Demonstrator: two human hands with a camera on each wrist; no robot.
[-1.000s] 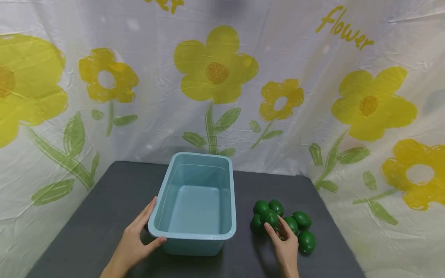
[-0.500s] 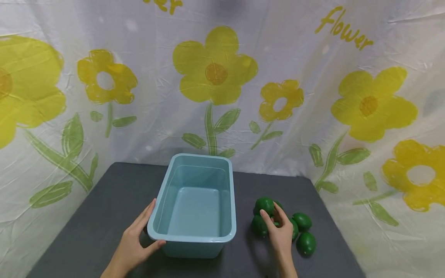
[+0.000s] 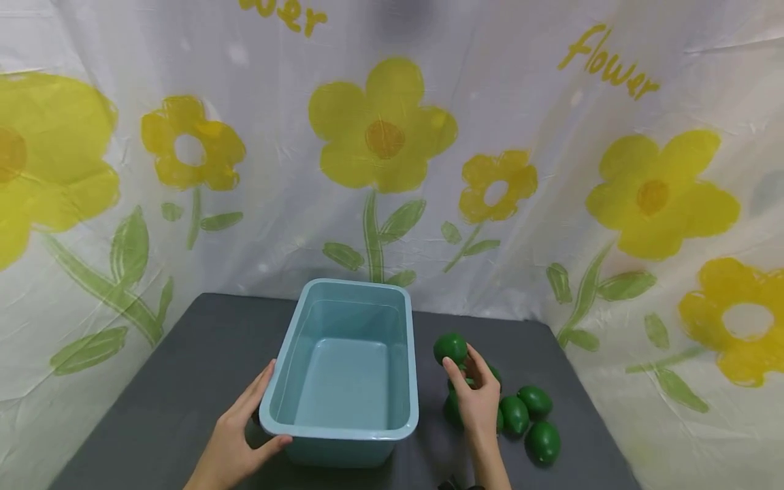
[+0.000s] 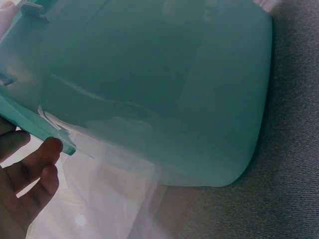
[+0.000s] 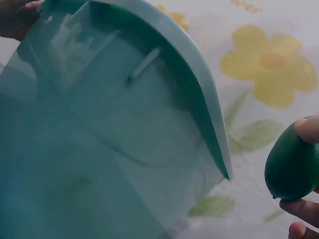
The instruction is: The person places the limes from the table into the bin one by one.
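Head view: a green fruit (image 3: pixel 450 348) is pinched between the thumb and fingers of the right hand (image 3: pixel 480 400), raised over the worktop (image 3: pixel 184 381). It lies just right of the blue tub (image 3: pixel 339 433), apart from the rim, so the opening is leftward from it. The tub's long axis runs away from the person, with its long right side facing the fruit. Far from the fruit, the left hand (image 3: pixel 229 434) grasps the tub's near left corner, thumb on the near side, fingers along the left. By the right wrist view the fruit's long axis is tilted, its nub down and left. Other green fruits (image 3: pixel 514 416) lie on the worktop near the right hand. Yellow writing (image 3: pixel 609 62) on the curtain (image 3: pixel 275 238) reads "flower"; a second word (image 3: pixel 283 13), cut off above, ends in "er". No brand or label can be made out
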